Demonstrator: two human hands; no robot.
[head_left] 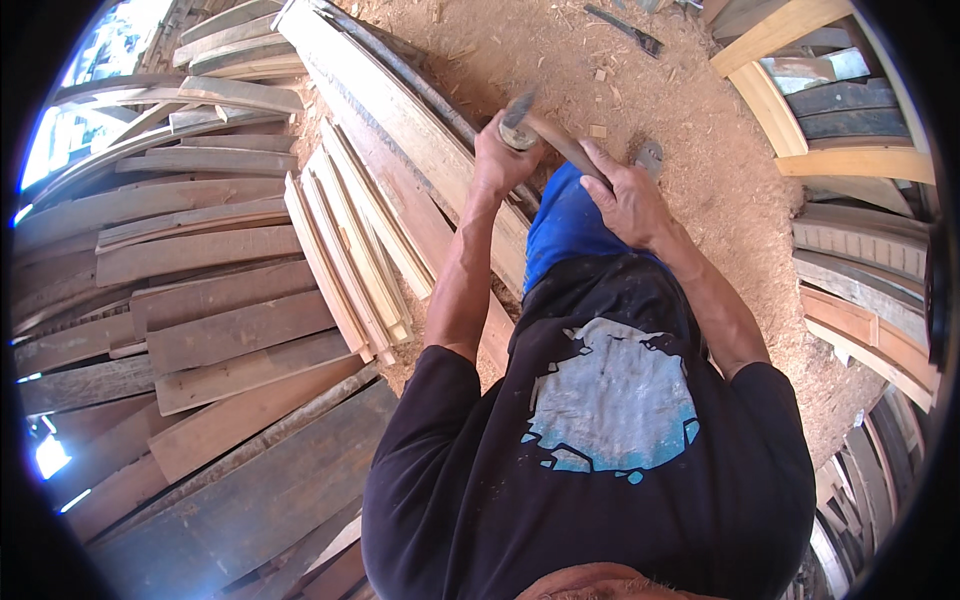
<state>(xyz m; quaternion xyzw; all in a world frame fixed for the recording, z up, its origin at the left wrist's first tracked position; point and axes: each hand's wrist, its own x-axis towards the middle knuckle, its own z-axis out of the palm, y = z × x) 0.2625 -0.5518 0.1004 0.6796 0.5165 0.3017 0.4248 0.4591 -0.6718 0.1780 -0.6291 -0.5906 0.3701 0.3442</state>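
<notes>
My right hand [636, 205] is closed around the lower end of the wooden handle of a hammer [568, 148]. The hammer's dark head lies just over my left hand [503, 160]. That hand is wrapped round an upright tool handle with a round, pale end [517, 136]. Its lower part is hidden by my fingers, so I cannot see the rest of the tool. Both hands are above the right edge of a long wooden board [400, 130], which slants from the upper left toward my legs.
Stacked planks [225, 250] fill the left side, with narrow pale strips [340, 250] beside the long board. More timber [850, 160] lines the right. A dark, flat tool [625, 30] lies on the sawdust-covered ground [730, 210], among scattered wood chips.
</notes>
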